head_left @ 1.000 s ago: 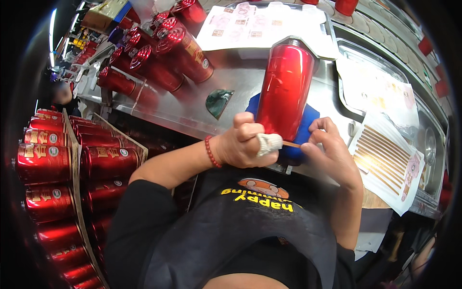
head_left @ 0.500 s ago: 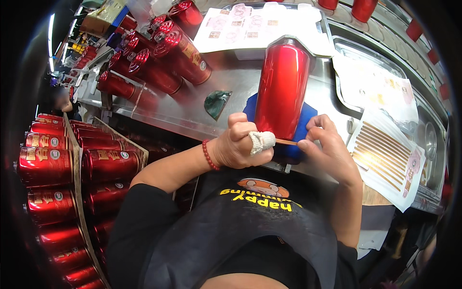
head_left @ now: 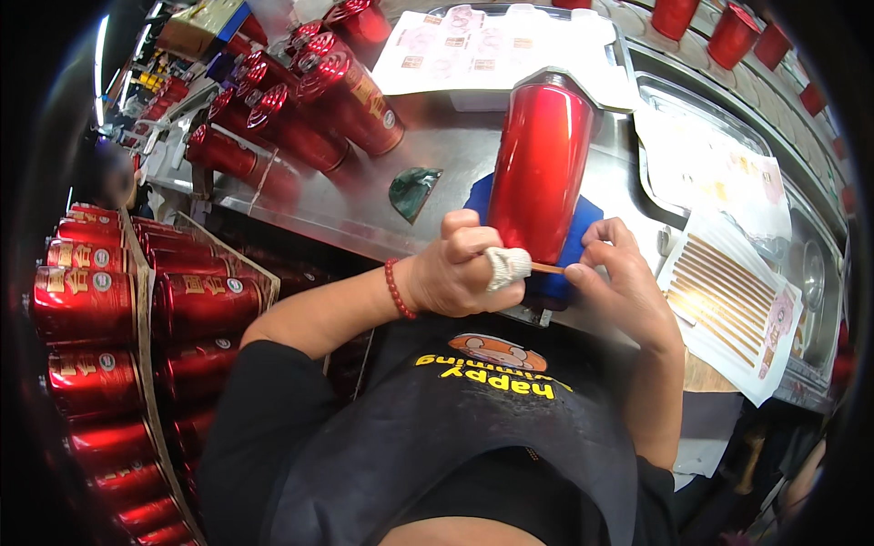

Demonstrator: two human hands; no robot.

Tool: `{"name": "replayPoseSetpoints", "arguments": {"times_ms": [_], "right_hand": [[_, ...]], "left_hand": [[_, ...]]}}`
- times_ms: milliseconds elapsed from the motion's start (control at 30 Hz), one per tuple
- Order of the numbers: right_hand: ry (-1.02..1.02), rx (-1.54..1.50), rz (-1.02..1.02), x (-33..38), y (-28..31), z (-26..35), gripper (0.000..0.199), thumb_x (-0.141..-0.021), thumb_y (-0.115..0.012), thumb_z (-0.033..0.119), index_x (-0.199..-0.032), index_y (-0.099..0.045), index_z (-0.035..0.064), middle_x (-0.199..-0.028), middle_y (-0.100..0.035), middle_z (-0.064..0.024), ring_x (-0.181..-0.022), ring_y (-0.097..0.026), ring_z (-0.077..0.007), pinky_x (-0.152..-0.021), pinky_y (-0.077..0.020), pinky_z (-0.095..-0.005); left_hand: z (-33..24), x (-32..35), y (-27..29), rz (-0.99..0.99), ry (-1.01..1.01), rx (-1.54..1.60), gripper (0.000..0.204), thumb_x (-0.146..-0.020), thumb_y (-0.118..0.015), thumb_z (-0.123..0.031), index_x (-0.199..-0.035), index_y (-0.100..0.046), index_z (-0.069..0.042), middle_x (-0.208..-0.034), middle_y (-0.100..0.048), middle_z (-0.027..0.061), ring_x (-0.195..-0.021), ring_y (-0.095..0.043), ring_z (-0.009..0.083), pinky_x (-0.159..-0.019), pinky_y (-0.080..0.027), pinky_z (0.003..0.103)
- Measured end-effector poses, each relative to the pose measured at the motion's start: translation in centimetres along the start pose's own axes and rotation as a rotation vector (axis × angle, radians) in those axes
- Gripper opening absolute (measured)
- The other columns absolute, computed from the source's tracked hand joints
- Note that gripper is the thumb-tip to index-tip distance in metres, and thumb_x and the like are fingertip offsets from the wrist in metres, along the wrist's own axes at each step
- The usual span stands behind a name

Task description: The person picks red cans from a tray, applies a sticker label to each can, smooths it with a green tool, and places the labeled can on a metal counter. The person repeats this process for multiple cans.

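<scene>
A glossy red bottle (head_left: 539,164) lies on a blue pad (head_left: 585,218) at the table's front edge, its base toward me. A thin gold-brown strip (head_left: 549,268) runs across the bottle's base end. My left hand (head_left: 455,268) is closed, fingers curled; a white cloth finger cover (head_left: 506,267) on one digit presses the strip's left part at the bottle. My right hand (head_left: 628,287) pinches the strip's right end between thumb and forefinger, just off the bottle's right side.
A printed sheet with several gold-brown strips (head_left: 724,291) lies at the right. White label sheets (head_left: 492,55) rest on trays behind the bottle. Red bottles (head_left: 350,100) stand at the back left, with a green shard-like piece (head_left: 414,193) nearer. Crated red bottles (head_left: 86,305) fill the left. Red containers line slats (head_left: 628,36) behind.
My left hand has shifted slightly right along the strip, toward my right hand, which keeps its pinch. The red containers on the slats at the back right have moved along.
</scene>
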State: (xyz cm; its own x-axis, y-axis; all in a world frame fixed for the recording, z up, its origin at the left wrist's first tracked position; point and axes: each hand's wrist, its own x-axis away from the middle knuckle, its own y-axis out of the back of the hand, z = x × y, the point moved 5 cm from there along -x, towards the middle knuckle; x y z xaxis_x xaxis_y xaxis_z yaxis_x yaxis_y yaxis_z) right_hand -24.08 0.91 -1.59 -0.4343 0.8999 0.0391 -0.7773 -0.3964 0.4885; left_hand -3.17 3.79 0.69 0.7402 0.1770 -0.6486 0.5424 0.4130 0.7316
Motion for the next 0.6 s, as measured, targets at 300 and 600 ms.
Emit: {"name": "replayPoseSetpoints", "arguments": {"times_ms": [300,600], "right_hand": [[0.012,-0.002,-0.023,0.2,-0.1,0.2,0.02,-0.085,-0.072,0.013,-0.082,-0.06,-0.0026,-0.109,-0.049,-0.0126,-0.109,-0.05,-0.0281,-0.097,-0.0417,-0.0375],[0.009,0.041,-0.042,0.2,-0.3,-0.1,0.021,-0.084,-0.073,0.014,-0.082,-0.061,-0.0027,-0.108,-0.05,-0.0135,-0.11,-0.05,-0.0299,-0.098,-0.0408,-0.0385]], "left_hand": [[0.2,0.2,-0.1,-0.013,0.004,0.007,0.03,-0.057,-0.073,-0.021,-0.085,-0.067,-0.031,-0.114,-0.058,-0.0075,-0.099,-0.043,0.0213,-0.081,-0.036,0.038],[0.3,-1.3,-0.2,0.098,-0.079,0.078,0.031,-0.059,-0.074,-0.022,-0.089,-0.07,-0.028,-0.116,-0.058,-0.0083,-0.101,-0.043,0.0217,-0.08,-0.032,0.04]]}}
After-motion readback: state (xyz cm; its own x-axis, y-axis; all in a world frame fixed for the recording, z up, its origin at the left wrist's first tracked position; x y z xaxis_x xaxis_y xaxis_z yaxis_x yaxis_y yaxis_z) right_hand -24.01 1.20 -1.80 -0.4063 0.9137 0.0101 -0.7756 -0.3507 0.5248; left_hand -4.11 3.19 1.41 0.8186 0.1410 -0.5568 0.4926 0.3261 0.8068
